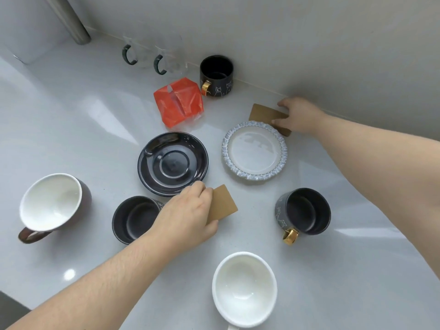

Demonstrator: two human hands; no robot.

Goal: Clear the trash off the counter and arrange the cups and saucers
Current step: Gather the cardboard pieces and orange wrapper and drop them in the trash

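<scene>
Right now our left hand [188, 213] pinches a brown card piece [222, 206], fingers on top and thumb below, at the near edge of the black saucer [172, 163]; whether the card is lifted or flat on the counter [333, 270] we cannot tell. Our right hand [298, 114] reaches to the back wall and presses fingers and thumb around a second brown card piece [264, 113], which lies just behind the white saucer with the patterned rim [254, 153], its near corner poking out under the hand.

Both saucers sit side by side in the middle of the counter, apart from each other. Behind the black one lies a crumpled red plastic wrapper [179, 102], and just beyond it a black mug with a gold handle [216, 76] stands near the wall. A second black mug with a gold handle [303, 211] stands on the near right. A dark handleless-looking cup [133, 219] sits partly under our left wrist. A brown mug with a white inside [53, 206] stands at the left, and a white cup [244, 289] sits nearest us. Two clear glass mugs with dark handles [152, 55] stand at the back by the wall.
</scene>
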